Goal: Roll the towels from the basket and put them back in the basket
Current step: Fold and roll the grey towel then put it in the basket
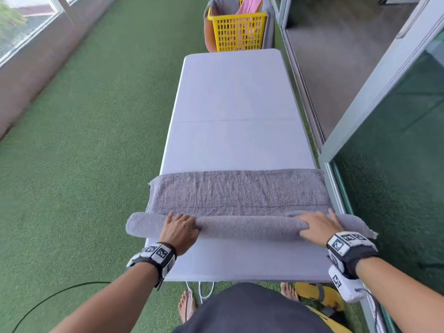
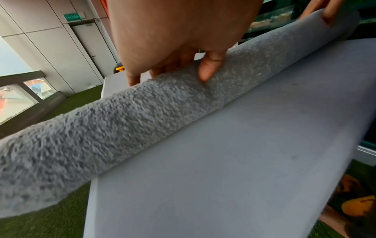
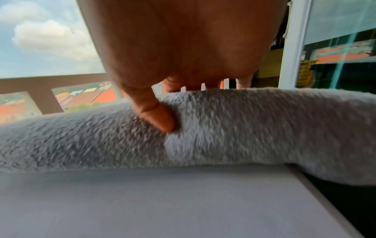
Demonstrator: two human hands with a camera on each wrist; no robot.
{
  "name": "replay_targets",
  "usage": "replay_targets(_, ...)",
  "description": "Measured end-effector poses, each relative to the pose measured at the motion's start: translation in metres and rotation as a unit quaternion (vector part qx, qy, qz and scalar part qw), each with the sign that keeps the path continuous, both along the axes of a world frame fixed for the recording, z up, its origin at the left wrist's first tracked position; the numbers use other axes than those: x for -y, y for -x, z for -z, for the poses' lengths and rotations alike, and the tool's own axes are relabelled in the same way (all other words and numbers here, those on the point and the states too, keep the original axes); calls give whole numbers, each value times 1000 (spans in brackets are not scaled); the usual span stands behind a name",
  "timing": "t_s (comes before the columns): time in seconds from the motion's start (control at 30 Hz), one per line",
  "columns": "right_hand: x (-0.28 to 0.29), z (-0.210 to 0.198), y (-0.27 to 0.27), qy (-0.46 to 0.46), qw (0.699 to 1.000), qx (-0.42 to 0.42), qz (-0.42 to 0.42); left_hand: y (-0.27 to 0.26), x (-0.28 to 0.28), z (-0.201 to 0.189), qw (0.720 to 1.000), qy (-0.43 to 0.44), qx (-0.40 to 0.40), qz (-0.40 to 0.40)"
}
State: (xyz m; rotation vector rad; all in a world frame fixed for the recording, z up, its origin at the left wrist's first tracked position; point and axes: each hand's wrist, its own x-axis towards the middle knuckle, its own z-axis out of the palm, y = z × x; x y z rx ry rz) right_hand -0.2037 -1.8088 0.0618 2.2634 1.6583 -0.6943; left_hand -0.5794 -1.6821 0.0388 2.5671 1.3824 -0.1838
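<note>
A grey towel (image 1: pixel 240 191) lies across the near part of the white folding table (image 1: pixel 233 104). Its near portion is wound into a roll (image 1: pixel 247 228) whose ends hang over both table edges. My left hand (image 1: pixel 180 228) wraps the roll's left part, thumb (image 2: pixel 209 67) on the near side and fingers over the top of the towel (image 2: pixel 142 116). My right hand (image 1: pixel 317 227) grips the right part, thumb (image 3: pixel 160 117) pressed into the towel (image 3: pixel 244 128). The yellow basket (image 1: pixel 237 32) stands beyond the table's far end with a pink towel (image 1: pixel 249 4) and grey ones in it.
A glass sliding door and its metal frame (image 1: pixel 384 92) run close along the table's right side. Green turf (image 1: pixel 96 140) covers the floor on the left, with a black cable (image 1: pixel 48 299) on it. Yellow slippers (image 1: pixel 319 294) lie by my bare feet.
</note>
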Motion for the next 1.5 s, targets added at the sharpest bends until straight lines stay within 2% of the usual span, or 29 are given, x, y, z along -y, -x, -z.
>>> replay_targets(0.1,-3,1,0,-52,997,-17,58,-3,-1,4,999,23,14,-26)
replay_targets(0.2,20,12,8,5,1000,-5,11,10,18,16,999,32,2,13)
replay_targets(0.33,38,13,15,-23,999,24,-10,24,44,28,1000,10,8,11)
replay_targets(0.47,16,0,7,0,1000,14,-17,15,28,10,1000,1,25,-3)
replay_targets(0.63,13,7,7,-67,997,-36,23,6,10,9,998,33,36,-29)
replay_targets(0.73,38,20,17,-45,999,5,-23,16,24,18,999,42,26,10)
replay_targets(0.8,42,22,19,-43,999,24,-19,20,30,21,999,25,23,19)
replay_targets(0.87,29,17,18,-47,998,31,-4,15,23,15,1000,1,13,18)
replay_targets(1.03,-11,2,10,-77,996,31,15,3,-4,0,999,37,11,-19)
replay_targets(1.13,-2,7,16,-50,999,-7,-6,10,2,5,998,61,-24,3)
replay_targets(1.2,16,14,25,-29,999,5,-31,19,13,13,997,51,-44,32)
replay_targets(1.27,27,18,31,-35,999,24,-29,23,21,18,998,35,-32,36)
replay_targets(1.37,13,8,30,-38,999,27,-8,19,11,12,999,2,-18,46)
replay_targets(1.5,-14,-1,25,-73,997,8,8,9,-10,-1,999,21,-7,34)
